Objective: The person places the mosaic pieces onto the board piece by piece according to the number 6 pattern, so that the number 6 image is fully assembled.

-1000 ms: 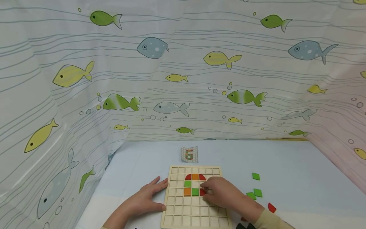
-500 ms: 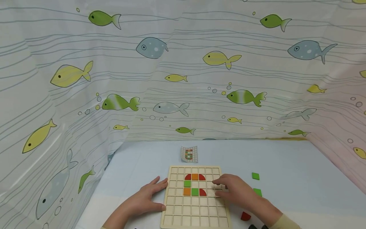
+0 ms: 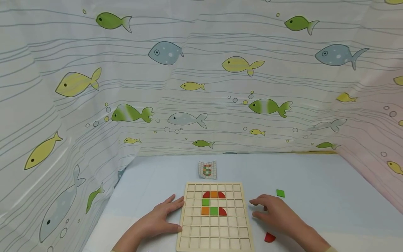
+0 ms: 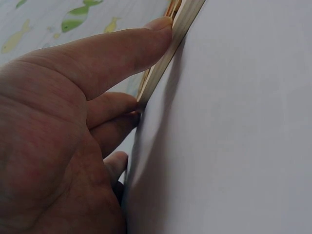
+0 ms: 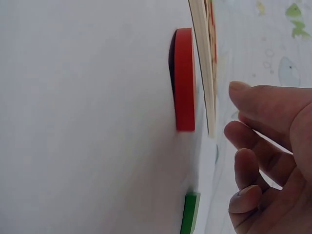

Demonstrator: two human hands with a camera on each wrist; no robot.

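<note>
A pale wooden grid board (image 3: 214, 231) lies in front of me in the head view. Set in its cells are several coloured tiles: red quarter-rounds such as this red tile (image 3: 222, 211), orange squares like this orange tile (image 3: 205, 210), and green squares like this green tile (image 3: 214, 211). My left hand (image 3: 158, 218) rests with thumb and fingers spread against the board's left edge (image 4: 168, 53). Off the right edge, my right hand (image 3: 277, 212) hovers with fingers loosely bent and nothing between them. Near it on the table lies a loose red quarter-round (image 3: 269, 237).
Beyond the board lies a small printed pattern card (image 3: 207, 170). A loose green tile (image 3: 280, 193) sits past my right hand; in the right wrist view a green piece (image 5: 190, 213) lies below the red one. A fish-print curtain (image 3: 176, 87) surrounds the table (image 3: 252, 168).
My right hand has let go of the red quarter-round in the board and drawn back rightward off the board, over where green tiles lay. The left hand stays put.
</note>
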